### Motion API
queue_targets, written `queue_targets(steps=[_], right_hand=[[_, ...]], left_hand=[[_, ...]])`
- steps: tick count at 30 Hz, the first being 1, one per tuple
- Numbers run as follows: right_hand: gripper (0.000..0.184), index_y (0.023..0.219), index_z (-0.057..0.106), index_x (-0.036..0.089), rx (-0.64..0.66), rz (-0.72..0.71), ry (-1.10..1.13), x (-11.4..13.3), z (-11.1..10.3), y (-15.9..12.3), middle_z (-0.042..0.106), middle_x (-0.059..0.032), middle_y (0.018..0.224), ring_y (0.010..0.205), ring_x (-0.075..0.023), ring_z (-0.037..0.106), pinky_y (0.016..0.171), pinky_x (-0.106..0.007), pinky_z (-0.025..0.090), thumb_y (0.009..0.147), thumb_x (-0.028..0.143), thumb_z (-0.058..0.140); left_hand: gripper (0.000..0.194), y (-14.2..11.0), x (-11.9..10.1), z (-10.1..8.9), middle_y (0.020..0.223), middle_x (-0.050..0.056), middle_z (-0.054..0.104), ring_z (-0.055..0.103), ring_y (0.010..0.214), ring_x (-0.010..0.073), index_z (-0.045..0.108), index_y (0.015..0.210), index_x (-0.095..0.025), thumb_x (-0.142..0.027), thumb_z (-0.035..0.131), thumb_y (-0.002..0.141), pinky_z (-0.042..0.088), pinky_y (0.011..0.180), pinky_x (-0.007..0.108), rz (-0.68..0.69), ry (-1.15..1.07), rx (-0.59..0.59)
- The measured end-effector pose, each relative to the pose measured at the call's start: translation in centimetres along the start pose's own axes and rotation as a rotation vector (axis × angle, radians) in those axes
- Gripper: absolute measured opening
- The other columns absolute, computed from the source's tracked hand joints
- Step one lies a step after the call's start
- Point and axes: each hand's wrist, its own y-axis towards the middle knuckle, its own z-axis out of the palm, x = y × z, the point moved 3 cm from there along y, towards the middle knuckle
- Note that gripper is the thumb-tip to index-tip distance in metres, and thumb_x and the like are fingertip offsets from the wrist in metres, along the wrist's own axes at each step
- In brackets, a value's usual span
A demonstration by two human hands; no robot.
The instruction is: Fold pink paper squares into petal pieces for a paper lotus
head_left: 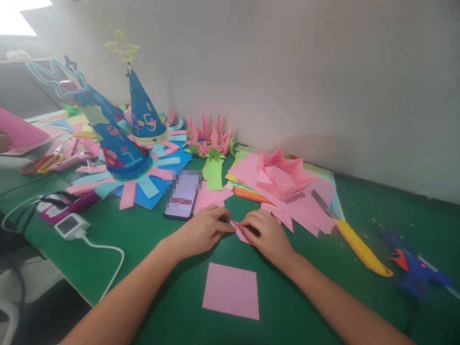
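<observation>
A small folded piece of pink paper (241, 233) is held between my two hands over the green table. My left hand (206, 229) pinches its left end between thumb and fingers. On the other side, my right hand (268, 235) grips the right part, and its fingers hide some of the paper. Nearer to me, a flat pink paper square (231, 291) lies by itself on the table. Just beyond my left hand is a phone (183, 194) with its screen lit. Cut pink paper pieces (212, 197) lie beside the phone.
A pink paper flower (283, 172) rests on stacked coloured sheets (247, 191). Blue cone hats (143, 108) stand at the back left, near scissors (43, 163) and a white charger (72, 226). A yellow cutter knife (362, 247) and a blue glue gun (417, 270) lie right. A pink paper crown (210, 136) stands behind.
</observation>
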Motion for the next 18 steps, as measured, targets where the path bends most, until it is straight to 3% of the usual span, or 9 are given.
queue_targets(steps=[7, 18], right_hand=[[0.024, 0.081, 0.066, 0.019, 0.035, -0.134, -0.109, -0.08, 0.03, -0.25, 0.064, -0.0055, 0.084, 0.078, -0.0172, 0.054, 0.069, -0.03, 0.042, 0.094, 0.022, 0.045], [0.03, 0.084, 0.067, 0.018, 0.041, -0.244, -0.219, 0.22, -0.23, -0.38, 0.063, -0.0053, 0.078, 0.073, -0.0158, 0.054, 0.064, -0.027, 0.042, 0.096, 0.023, 0.04]], left_hand=[[0.033, -0.03, -0.5, -0.4, 0.106, 0.007, 0.056, 0.051, 0.098, 0.0194, 0.069, 0.1, -0.023, -0.006, 0.045, 0.085, 0.04, 0.093, 0.035, 0.035, -0.002, -0.01], [0.031, 0.05, -0.74, -0.37, 0.107, 0.007, 0.058, 0.054, 0.098, 0.019, 0.068, 0.1, -0.02, -0.006, 0.045, 0.085, 0.043, 0.091, 0.034, 0.049, -0.009, 0.008]])
